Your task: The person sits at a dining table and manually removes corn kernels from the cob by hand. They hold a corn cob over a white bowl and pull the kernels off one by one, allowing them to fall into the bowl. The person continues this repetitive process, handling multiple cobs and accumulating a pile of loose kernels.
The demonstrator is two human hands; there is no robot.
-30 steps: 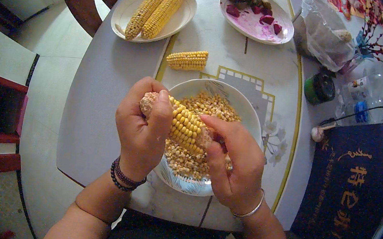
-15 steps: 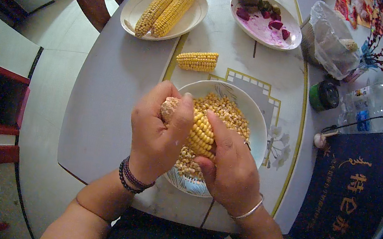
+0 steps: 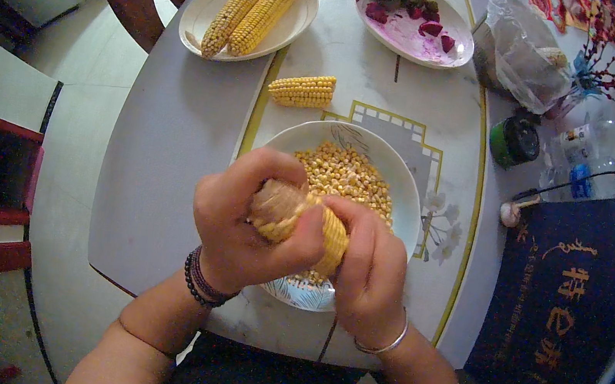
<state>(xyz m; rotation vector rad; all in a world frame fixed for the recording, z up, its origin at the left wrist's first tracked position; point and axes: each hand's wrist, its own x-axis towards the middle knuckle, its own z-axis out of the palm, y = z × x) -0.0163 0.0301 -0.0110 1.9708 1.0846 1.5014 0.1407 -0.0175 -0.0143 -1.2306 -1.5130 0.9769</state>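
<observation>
Over a white bowl (image 3: 408, 205) my two hands work on corn. My left hand (image 3: 230, 217) is closed around a piece with a pale, bare cob end (image 3: 277, 202) and some yellow kernels along its edge. My right hand (image 3: 373, 282) grips the yellow corn cob (image 3: 334, 244) beside it; the fingers hide whether these are one piece or two. Loose corn kernels (image 3: 345, 172) lie in the bowl below. Beyond the bowl, a short corn cob piece (image 3: 301, 91) rests on the table. Two whole corn ears (image 3: 263, 18) lie on a plate (image 3: 301, 14) at the far left.
A plate (image 3: 462, 51) with purple chunks and dark pieces stands at the far right. Along the right side are a clear plastic bag (image 3: 524, 53), a dark green jar (image 3: 514, 142), clear bottles (image 3: 602, 165), a garlic bulb (image 3: 510, 213) and a dark blue printed panel (image 3: 565, 303).
My left hand has turned, so more of the bare cob end shows. My right fingers have curled in over the corn. The whole view has shifted slightly.
</observation>
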